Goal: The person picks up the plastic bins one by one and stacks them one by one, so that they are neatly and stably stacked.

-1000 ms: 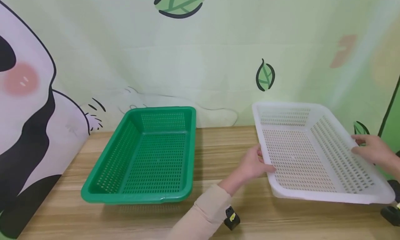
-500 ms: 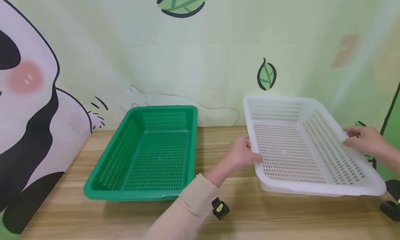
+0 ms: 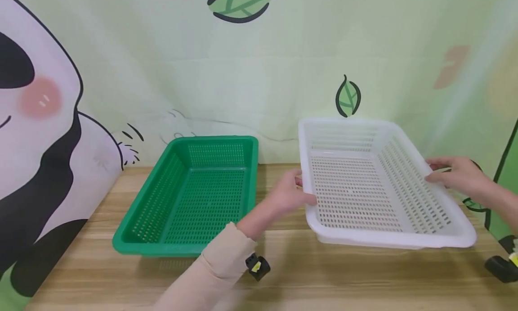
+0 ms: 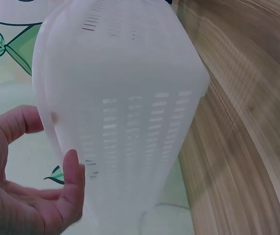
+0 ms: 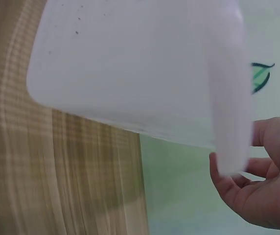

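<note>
A white plastic basket [image 3: 348, 191] with slotted walls and floor hangs above the wooden table, held between both hands. My left hand [image 3: 286, 195] grips its left rim, thumb over the top and fingers beneath. On the opposite rim my right hand [image 3: 461, 176] holds the same way. Seen from the left wrist, the basket's outer wall [image 4: 130, 98] stands clear of the wood, and the thumb and fingers hook round the rim. The right wrist view shows the basket's end [image 5: 130, 68] raised too. Left of it stands a green plastic basket [image 3: 252, 167] of like shape, with nothing inside.
The wooden table [image 3: 323, 279] runs up to a cloth backdrop [image 3: 283, 77] printed with a panda and leaves. Each wrist wears a small black device; the left one [image 3: 257, 266] shows below the sleeve.
Both hands have carried the white basket left and upward, nearer the green basket. Both keep their hold on its rims. The green basket stays in place on the table.
</note>
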A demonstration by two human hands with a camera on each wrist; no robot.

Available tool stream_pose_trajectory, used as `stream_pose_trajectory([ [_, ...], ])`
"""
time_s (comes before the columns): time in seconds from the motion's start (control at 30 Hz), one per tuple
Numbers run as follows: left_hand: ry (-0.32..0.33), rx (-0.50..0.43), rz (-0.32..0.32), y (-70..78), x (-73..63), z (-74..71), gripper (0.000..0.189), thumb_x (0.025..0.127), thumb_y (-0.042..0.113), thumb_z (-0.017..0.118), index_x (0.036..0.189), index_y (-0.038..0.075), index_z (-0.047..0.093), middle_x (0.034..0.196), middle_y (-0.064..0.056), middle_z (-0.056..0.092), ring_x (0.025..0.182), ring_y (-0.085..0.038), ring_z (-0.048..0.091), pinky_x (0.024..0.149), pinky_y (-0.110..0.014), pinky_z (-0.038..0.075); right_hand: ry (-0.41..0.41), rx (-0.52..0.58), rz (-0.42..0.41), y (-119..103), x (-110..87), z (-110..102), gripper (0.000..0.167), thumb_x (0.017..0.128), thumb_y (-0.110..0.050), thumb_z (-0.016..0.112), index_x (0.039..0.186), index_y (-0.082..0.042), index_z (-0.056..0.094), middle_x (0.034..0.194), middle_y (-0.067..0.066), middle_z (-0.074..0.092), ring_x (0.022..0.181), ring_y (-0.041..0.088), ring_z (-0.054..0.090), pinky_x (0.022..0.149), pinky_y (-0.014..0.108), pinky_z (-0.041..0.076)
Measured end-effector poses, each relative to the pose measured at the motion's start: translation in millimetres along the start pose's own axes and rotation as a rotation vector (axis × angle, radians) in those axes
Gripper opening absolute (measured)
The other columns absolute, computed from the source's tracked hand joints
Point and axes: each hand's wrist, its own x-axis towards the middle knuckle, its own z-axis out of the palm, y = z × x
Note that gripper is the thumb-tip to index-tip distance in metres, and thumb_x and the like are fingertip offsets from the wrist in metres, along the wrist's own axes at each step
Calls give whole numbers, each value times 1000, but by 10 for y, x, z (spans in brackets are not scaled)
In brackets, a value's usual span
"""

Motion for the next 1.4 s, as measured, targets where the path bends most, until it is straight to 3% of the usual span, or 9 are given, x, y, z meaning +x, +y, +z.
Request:
stream_pose_trajectory([
  [0.2, 51, 15, -45, -33, -65, -160, 64, 70, -5, 67, 130, -2, 42, 99, -14, 56, 81, -22, 58, 70, -33, 53, -20, 36, -50, -142, -10, 92, 59, 90, -15, 53, 132, 18, 27, 121, 36, 39, 88, 25, 59, 63, 26, 48],
  [0.6, 95, 66, -62, 16, -236, -554, 63, 70, -5, 66, 129, -1, 44, 101, -14, 58, 85, -23, 59, 71, -32, 52, -34, 140, 2, -513, 0, 176, 62, 92, -24, 51, 136, 12, 26, 127, 30, 40, 82, 6, 57, 71, 24, 47],
  [0.83, 113, 86, -96, 81, -306, -802, 68, 71, -2, 65, 133, 2, 40, 112, -15, 54, 91, -26, 58, 77, -37, 52, -17, 203, -6, -731, 9, 205, 62, 92, -29, 50, 138, 6, 28, 126, 23, 45, 84, 9, 58, 72, 25, 45],
  [1.4, 78, 137, -16, 61, -458, -1346, 63, 74, 3, 60, 133, 4, 40, 117, -15, 52, 100, -28, 55, 81, -39, 48, -4, 331, 18, -1200, 83, 262, 66, 90, -30, 54, 142, -2, 26, 133, 19, 41, 96, 17, 54, 83, 29, 44],
])
